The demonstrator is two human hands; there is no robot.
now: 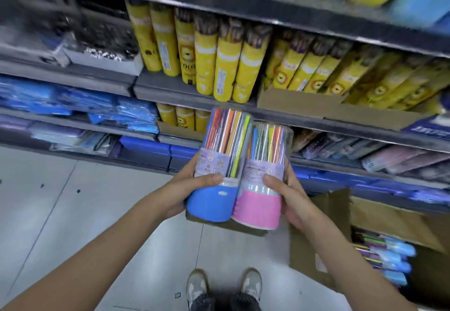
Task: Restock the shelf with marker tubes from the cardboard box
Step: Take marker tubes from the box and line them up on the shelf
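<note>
Two marker tubes (237, 171) (blue-based, pink-based), side by side, gripped by both hands' fingers (209, 180)

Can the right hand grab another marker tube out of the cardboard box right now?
Probably not yet. The right hand already grips the pink-based tube, beside the blue-based tube in the left hand. The cardboard box is open with tubes showing, so its way looks free once the hand is emptied.

Blue-based marker tube (217, 164): clear, coloured markers inside, upright, centre of frame | Pink-based marker tube (261, 176): same kind, touching its right side, sitting slightly lower | Cardboard box (379, 245): open, lower right of frame, more tubes lying inside | Shelf (194, 91): grey tiers across upper frame, behind the tubes.
</note>
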